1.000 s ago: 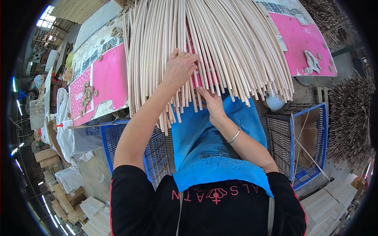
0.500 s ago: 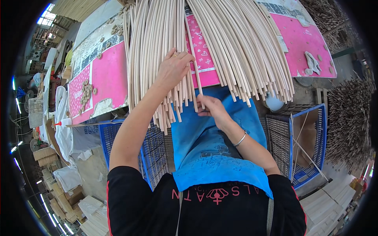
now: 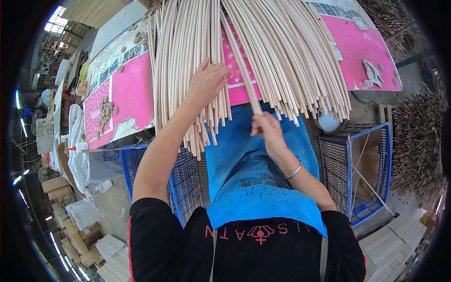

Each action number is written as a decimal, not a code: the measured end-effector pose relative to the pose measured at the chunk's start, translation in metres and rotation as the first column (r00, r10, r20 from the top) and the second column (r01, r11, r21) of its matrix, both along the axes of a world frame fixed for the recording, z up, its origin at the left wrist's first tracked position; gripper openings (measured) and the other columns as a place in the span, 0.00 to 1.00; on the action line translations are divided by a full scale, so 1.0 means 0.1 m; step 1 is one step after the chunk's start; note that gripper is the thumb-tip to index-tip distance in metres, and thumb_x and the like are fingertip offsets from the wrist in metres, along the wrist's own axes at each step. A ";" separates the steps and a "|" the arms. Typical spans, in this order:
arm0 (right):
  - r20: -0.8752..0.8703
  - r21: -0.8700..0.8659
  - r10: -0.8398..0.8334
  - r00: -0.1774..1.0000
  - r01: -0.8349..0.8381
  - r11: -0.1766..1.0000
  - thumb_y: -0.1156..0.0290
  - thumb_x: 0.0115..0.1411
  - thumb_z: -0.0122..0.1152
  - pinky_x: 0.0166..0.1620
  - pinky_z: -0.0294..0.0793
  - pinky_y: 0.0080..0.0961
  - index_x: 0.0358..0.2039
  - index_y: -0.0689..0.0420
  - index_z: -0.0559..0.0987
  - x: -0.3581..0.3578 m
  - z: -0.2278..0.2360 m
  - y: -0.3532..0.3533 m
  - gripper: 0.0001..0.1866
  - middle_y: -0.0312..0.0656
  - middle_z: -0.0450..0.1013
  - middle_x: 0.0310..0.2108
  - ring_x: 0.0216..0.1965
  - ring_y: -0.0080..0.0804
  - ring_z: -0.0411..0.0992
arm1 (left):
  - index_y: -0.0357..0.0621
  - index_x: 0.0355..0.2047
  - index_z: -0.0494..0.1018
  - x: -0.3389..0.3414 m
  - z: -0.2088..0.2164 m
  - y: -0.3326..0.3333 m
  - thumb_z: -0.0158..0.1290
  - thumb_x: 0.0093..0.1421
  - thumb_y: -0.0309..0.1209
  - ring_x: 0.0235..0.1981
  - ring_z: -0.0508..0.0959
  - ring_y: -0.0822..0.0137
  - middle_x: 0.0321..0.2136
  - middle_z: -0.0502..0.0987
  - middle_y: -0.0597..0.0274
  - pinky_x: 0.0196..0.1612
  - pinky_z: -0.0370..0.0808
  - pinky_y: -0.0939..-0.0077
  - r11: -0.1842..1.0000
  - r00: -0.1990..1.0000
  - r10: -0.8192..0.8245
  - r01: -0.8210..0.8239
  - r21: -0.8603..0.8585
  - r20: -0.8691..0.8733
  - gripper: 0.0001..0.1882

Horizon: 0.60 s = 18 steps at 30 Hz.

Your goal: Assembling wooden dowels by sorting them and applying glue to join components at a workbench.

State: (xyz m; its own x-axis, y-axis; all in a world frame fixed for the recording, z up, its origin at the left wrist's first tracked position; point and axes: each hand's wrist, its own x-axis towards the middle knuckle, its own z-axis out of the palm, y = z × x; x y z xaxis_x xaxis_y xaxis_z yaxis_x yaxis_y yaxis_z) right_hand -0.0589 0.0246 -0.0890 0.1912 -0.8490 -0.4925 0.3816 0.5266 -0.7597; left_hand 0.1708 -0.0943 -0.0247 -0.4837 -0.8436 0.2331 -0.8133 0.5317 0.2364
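Observation:
Two bundles of long pale wooden rods lie side by side, their ends hanging over the near table edge. On the left bundle (image 3: 181, 70) rests my left hand (image 3: 206, 87), fingers stretched over the rods at its right edge. A single wooden rod (image 3: 246, 77) crosses the gap between the bundles, slightly blurred. Its near end is in my closed right hand (image 3: 268, 129), above the blue apron (image 3: 263, 197). The right bundle (image 3: 291, 61) lies beyond that rod, fanned toward me.
Pink sheeting (image 3: 134, 80) covers parts of the table. Small round discs (image 3: 105, 113) are piled at left; a whitish glove (image 3: 372, 74) lies at right. Blue plastic crates stand below, one at left (image 3: 185, 183) and one at right (image 3: 357, 174). Dark stick bundles (image 3: 416, 141) stand farther right.
My right hand has moved right, swinging the rod's near end away from the left bundle toward the right one. My left hand has stayed in place on the left bundle.

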 end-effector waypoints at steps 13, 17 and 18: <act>0.165 -0.053 0.278 0.946 -0.273 0.961 0.58 0.69 0.62 0.51 0.78 0.25 0.62 0.59 0.68 0.25 -0.05 0.07 0.27 0.41 0.75 0.50 0.46 0.26 0.76 | 0.51 0.54 0.74 -0.02 0.01 -0.01 0.57 0.57 0.22 0.58 0.75 0.57 0.53 0.75 0.62 0.71 0.61 0.50 1.000 0.999 0.011 -0.011 -0.015 -0.030 0.23; -0.004 -0.052 0.268 0.964 -0.267 0.962 0.56 0.66 0.65 0.46 0.78 0.24 0.53 0.57 0.75 0.38 0.14 -0.20 0.22 0.38 0.78 0.43 0.41 0.23 0.77 | 0.49 0.53 0.74 -0.02 -0.06 -0.03 0.57 0.56 0.23 0.55 0.76 0.57 0.49 0.77 0.61 0.71 0.61 0.52 0.998 0.999 0.021 -0.020 -0.057 0.025 0.22; -0.005 -0.052 0.265 0.964 -0.264 0.963 0.56 0.66 0.65 0.46 0.78 0.24 0.53 0.57 0.75 0.40 0.10 -0.21 0.22 0.38 0.78 0.43 0.41 0.23 0.77 | 0.49 0.52 0.74 -0.04 -0.05 -0.02 0.57 0.56 0.23 0.55 0.76 0.57 0.49 0.77 0.60 0.71 0.61 0.52 0.998 1.000 0.020 -0.019 -0.060 0.020 0.22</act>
